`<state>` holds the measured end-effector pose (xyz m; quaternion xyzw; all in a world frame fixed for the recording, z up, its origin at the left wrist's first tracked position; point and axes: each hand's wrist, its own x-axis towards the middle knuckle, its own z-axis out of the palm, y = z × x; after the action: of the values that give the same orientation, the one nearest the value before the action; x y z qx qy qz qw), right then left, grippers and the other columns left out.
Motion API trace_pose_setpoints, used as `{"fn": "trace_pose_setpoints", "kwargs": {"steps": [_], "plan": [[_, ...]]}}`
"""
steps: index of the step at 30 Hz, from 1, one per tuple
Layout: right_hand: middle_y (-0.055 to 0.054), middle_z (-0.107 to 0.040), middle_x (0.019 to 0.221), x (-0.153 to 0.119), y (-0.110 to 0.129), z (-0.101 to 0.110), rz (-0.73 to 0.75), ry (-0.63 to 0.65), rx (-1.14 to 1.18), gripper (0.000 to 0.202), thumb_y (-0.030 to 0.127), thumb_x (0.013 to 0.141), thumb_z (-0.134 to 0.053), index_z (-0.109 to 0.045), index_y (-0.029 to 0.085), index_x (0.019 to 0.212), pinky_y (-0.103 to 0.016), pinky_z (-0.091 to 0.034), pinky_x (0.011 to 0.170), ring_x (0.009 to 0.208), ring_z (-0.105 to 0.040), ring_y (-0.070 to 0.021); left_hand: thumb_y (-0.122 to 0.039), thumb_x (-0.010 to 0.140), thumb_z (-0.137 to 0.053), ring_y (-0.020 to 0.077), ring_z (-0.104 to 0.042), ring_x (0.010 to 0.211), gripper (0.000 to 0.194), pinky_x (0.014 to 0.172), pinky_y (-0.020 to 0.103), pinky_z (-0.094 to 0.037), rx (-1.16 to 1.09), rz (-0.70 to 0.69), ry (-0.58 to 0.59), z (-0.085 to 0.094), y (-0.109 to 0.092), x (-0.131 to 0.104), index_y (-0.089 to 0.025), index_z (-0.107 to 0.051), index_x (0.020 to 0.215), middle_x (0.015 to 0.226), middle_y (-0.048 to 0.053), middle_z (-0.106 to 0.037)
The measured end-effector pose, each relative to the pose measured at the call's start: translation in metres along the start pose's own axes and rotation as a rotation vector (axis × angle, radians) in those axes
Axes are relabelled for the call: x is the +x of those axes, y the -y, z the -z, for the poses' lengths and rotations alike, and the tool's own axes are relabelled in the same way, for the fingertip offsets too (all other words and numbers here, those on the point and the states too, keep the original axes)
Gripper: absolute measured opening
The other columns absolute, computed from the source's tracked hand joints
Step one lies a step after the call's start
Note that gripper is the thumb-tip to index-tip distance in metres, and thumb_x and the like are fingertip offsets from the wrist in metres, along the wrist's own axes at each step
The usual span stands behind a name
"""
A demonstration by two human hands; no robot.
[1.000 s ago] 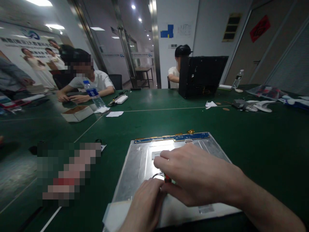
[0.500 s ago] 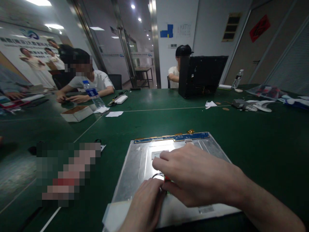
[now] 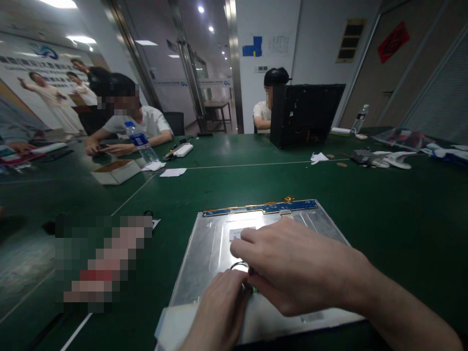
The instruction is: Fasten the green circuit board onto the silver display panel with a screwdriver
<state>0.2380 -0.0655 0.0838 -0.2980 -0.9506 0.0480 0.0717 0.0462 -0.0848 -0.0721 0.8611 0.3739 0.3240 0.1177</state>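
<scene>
A flat silvery metal panel [image 3: 204,243] lies on the green table in front of me, with a blue circuit strip [image 3: 288,207] along its far edge. Over the panel's middle, my right hand [image 3: 281,263] is closed round a small red and dark object [image 3: 250,273], mostly hidden by the fingers. My left hand [image 3: 224,297] is beside it, fingers pressed together at the same spot near a thin dark wire [image 3: 239,264]; what it grips is hidden. A bit of green shows between the hands.
On the green table [image 3: 219,183] stand a white open box [image 3: 117,173], a tilted water bottle [image 3: 142,142] and a large black case [image 3: 310,114]. A blurred-out item [image 3: 113,258] lies at left. Two people sit across the table.
The red object between my fingers shows less red and has turned slightly. Both hands stay in nearly the same place.
</scene>
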Motion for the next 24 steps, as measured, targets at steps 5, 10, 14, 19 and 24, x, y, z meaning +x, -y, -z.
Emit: {"fn": "trace_pose_setpoints", "kwargs": {"steps": [5, 10, 14, 19, 24], "plan": [[-0.002, -0.059, 0.086, -0.0001, 0.0001, 0.0022, 0.041, -0.002, 0.015, 0.019, 0.02, 0.077, -0.059, -0.05, 0.018, 0.094, -0.028, -0.027, 0.044, 0.06, -0.043, -0.0134, -0.015, 0.091, -0.04, 0.0228, -0.062, 0.07, 0.014, 0.068, 0.033, -0.052, -0.003, 0.003, 0.014, 0.0, 0.0013, 0.0001, -0.021, -0.053, 0.09, 0.079, 0.006, -0.064], [-0.001, -0.06, 0.086, 0.0008, -0.0005, 0.0014, 0.037, -0.006, 0.017, 0.018, 0.017, 0.078, -0.058, -0.049, 0.019, 0.094, -0.029, -0.026, 0.046, 0.062, -0.045, -0.0137, -0.015, 0.09, -0.041, 0.0218, -0.061, 0.066, 0.015, 0.067, 0.031, -0.052, -0.004, 0.009, -0.012, 0.0006, -0.0002, 0.0017, -0.021, -0.054, 0.087, 0.077, 0.006, -0.064], [-0.001, -0.06, 0.082, 0.0006, -0.0012, -0.0012, 0.028, -0.018, 0.014, 0.017, 0.017, 0.078, -0.058, -0.049, 0.019, 0.092, -0.028, -0.024, 0.046, 0.06, -0.045, -0.0134, -0.015, 0.09, -0.041, 0.0214, -0.06, 0.064, 0.013, 0.064, 0.031, -0.052, -0.009, -0.001, -0.017, 0.0031, -0.0034, 0.0035, -0.021, -0.053, 0.086, 0.076, 0.005, -0.064], [0.0, -0.061, 0.077, -0.0001, -0.0013, -0.0025, 0.01, -0.028, 0.02, 0.013, 0.017, 0.079, -0.057, -0.05, 0.019, 0.09, -0.028, -0.022, 0.045, 0.057, -0.046, -0.0127, -0.013, 0.088, -0.041, 0.0215, -0.061, 0.066, 0.015, 0.063, 0.031, -0.053, -0.021, -0.008, -0.006, 0.0057, -0.006, 0.0052, -0.02, -0.054, 0.088, 0.078, 0.005, -0.064], [-0.001, -0.062, 0.075, 0.0009, 0.0008, -0.0012, -0.016, -0.002, 0.016, 0.014, 0.021, 0.079, -0.06, -0.052, 0.019, 0.09, -0.028, -0.023, 0.046, 0.058, -0.051, -0.0135, -0.012, 0.087, -0.04, 0.021, -0.062, 0.068, 0.018, 0.063, 0.03, -0.053, -0.025, 0.025, -0.002, 0.0047, -0.0047, 0.0045, -0.02, -0.057, 0.088, 0.078, 0.006, -0.065]]}}
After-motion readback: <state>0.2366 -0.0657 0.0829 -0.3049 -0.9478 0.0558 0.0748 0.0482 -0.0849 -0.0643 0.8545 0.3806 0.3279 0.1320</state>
